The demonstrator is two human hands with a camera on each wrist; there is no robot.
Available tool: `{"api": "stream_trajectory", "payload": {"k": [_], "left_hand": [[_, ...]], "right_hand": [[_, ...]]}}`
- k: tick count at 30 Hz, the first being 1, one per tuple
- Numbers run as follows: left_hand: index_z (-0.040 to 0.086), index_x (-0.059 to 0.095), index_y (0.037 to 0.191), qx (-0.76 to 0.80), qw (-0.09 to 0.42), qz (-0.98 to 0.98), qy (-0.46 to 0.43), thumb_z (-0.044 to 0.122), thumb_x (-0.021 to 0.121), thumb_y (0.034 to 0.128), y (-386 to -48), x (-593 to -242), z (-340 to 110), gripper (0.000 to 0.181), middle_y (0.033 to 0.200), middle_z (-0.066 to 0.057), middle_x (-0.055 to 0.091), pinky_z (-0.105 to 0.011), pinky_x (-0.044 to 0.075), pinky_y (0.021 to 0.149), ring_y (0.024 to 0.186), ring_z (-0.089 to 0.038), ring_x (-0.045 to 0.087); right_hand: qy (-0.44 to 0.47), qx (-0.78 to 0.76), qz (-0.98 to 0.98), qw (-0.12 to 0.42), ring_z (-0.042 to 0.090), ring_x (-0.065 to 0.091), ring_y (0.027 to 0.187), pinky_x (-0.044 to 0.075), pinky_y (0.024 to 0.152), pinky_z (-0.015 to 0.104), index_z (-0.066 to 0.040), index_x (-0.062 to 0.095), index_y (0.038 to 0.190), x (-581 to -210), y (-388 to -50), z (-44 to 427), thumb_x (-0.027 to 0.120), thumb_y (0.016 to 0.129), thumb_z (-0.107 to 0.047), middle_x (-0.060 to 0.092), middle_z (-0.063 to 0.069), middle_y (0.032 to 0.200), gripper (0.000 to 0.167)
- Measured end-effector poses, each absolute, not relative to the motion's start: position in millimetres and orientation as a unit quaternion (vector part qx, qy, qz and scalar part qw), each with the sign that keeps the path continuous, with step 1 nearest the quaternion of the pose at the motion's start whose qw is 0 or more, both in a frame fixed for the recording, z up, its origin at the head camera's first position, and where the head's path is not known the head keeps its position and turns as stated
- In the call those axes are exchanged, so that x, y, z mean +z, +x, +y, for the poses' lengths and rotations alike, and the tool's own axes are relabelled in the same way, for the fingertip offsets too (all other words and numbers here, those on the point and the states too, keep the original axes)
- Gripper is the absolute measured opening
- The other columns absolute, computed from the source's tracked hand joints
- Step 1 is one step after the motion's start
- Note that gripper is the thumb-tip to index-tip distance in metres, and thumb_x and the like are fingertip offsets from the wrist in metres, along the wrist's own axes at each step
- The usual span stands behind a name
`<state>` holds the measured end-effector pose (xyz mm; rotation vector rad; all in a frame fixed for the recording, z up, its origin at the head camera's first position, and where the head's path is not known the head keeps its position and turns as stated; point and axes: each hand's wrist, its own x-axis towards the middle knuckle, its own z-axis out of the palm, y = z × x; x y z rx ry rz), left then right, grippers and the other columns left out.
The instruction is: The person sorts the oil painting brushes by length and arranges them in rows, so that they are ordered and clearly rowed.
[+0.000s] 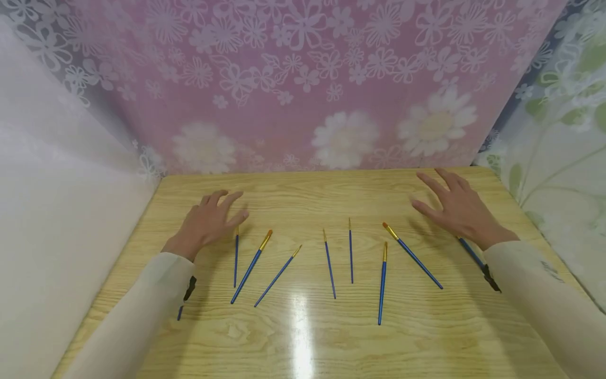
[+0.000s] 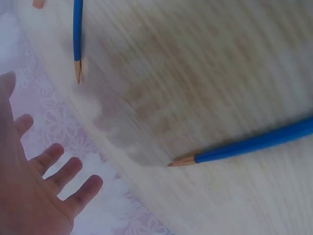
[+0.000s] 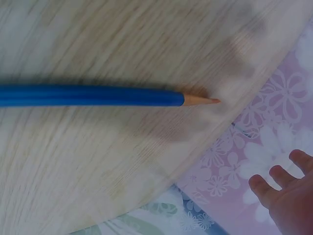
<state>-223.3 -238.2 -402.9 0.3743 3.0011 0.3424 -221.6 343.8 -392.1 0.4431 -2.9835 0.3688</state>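
Observation:
Several blue-handled paintbrushes with gold ferrules lie spread out on the wooden table. My left hand hovers over the left side, fingers spread and holding nothing. Just by its thumb is a thin brush, its tip partly covered; another brush is mostly hidden beneath the left sleeve. On the right, my right hand is likewise raised with spread fingers and grips nothing. Under that wrist lies a brush, partly hidden. Its blue handle crosses the right wrist view, apart from the fingers.
Between the hands lie a thick brush, a slanted thin brush, two upright-pointing thin brushes, and two larger brushes to the right. A pink floral curtain hangs behind the table, with pale cloth at the left.

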Motion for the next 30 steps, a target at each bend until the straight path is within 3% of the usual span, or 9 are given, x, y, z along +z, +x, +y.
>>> {"api": "stream_trajectory", "payload": {"k": [15,24,30], "left_hand": [[0.022,0.046,0.166,0.102,0.027,0.981,0.165,0.050,0.052,0.1141,-200,-409,-241,0.059,0.162,-0.022,0.048,-0.068,0.056,0.090,0.140,-0.050,0.053],[0.020,0.055,0.158,0.093,0.020,0.980,0.173,0.047,0.061,0.1111,-191,-413,-243,0.054,0.150,-0.020,0.056,-0.054,0.060,0.076,0.122,-0.042,0.062],[0.019,0.058,0.152,0.089,0.030,0.982,0.167,0.044,0.063,0.1103,-180,-411,-247,0.049,0.144,-0.021,0.061,-0.053,0.059,0.071,0.119,-0.041,0.064]], "right_hand": [[0.189,0.145,-0.969,0.061,0.067,0.028,0.151,0.026,0.111,0.086,-0.021,0.042,0.168,-400,-204,364,0.071,0.107,-0.035,0.030,0.033,0.171,0.069],[0.199,0.147,-0.967,0.057,0.067,0.041,0.138,0.030,0.109,0.081,-0.014,0.045,0.166,-404,-193,379,0.069,0.109,-0.028,0.039,0.039,0.162,0.064],[0.198,0.136,-0.970,0.046,0.061,0.049,0.133,0.038,0.104,0.076,-0.011,0.051,0.160,-409,-187,388,0.070,0.109,-0.026,0.048,0.037,0.154,0.057]]}}
